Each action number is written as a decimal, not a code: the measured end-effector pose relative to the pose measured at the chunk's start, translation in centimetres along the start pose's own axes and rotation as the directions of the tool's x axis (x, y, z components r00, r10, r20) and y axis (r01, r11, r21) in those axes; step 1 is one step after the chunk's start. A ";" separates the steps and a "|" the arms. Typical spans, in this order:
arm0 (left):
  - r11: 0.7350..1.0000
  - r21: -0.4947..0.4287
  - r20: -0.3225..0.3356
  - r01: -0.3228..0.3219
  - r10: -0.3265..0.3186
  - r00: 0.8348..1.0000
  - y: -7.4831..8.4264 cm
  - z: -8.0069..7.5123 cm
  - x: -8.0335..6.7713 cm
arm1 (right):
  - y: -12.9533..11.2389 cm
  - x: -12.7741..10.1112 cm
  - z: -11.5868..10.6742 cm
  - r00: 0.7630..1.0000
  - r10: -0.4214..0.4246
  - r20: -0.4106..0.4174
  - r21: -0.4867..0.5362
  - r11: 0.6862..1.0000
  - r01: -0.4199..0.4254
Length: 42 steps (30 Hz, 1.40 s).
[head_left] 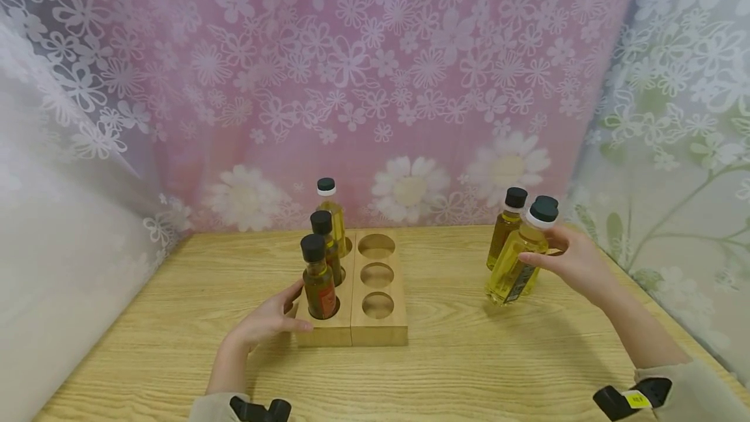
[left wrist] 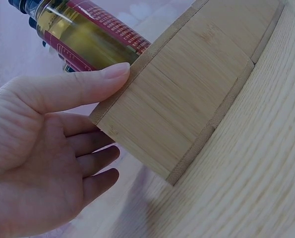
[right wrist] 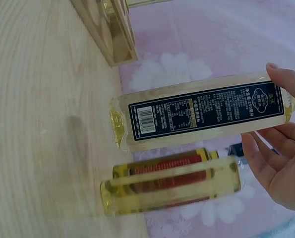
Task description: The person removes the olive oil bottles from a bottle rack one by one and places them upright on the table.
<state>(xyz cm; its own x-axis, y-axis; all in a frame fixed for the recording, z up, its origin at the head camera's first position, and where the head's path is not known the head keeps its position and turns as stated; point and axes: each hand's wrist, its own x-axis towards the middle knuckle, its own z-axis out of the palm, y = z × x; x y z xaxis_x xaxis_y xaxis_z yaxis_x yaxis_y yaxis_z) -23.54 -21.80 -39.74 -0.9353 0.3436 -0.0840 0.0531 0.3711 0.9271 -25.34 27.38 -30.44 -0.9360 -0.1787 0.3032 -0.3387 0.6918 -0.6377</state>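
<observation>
My right hand (head_left: 577, 266) holds a clear bottle of yellow oil (head_left: 506, 269), slightly tilted, its fingers and thumb round the upper part. Its dark back label (right wrist: 206, 113) and white collar show. Close behind stand a darker oil bottle (head_left: 502, 236) and another yellow oil bottle (right wrist: 187, 188), partly hidden. At left, my left hand (head_left: 266, 321) grips the near left corner of a wooden bottle rack (head_left: 379, 336), thumb (left wrist: 100, 84) on its edge. A red-labelled oil bottle (head_left: 319, 288) fills the nearest left hole, with a dark bottle (head_left: 333, 256) and a yellow one (head_left: 336, 213) behind.
The rack's right column has round holes (head_left: 377, 305) without bottles. Both rack and bottles stand on a light wooden table (head_left: 445, 370). A pink flowered curtain (head_left: 375, 116) hangs along the back edge, and pale curtains (head_left: 685, 148) close off the sides.
</observation>
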 end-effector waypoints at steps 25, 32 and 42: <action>1.000 0.001 -0.005 0.003 -0.003 1.000 -0.1 0.0 -0.1 | 5.7 -3.1 -2.5 0.994 0.089 0.060 -0.109 0.991 -0.082; 1.000 -0.018 0.001 0.010 -0.009 1.000 -0.1 0.1 -0.1 | 6.6 -3.0 -2.8 0.993 0.094 0.073 -0.100 0.991 -0.087; 1.000 -0.012 0.010 -0.004 0.004 1.000 -0.1 0.0 0.0 | 6.8 -2.8 -3.3 0.991 0.079 0.110 -0.106 0.992 -0.068</action>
<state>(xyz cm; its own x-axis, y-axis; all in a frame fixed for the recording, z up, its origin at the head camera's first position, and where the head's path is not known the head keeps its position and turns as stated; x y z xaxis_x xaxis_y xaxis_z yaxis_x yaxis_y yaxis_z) -23.56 -21.83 -39.86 -0.9317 0.3536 -0.0836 0.0526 0.3589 0.9319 -24.66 34.87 -33.29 -0.9647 -0.1991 0.1721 -0.2626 0.7723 -0.5784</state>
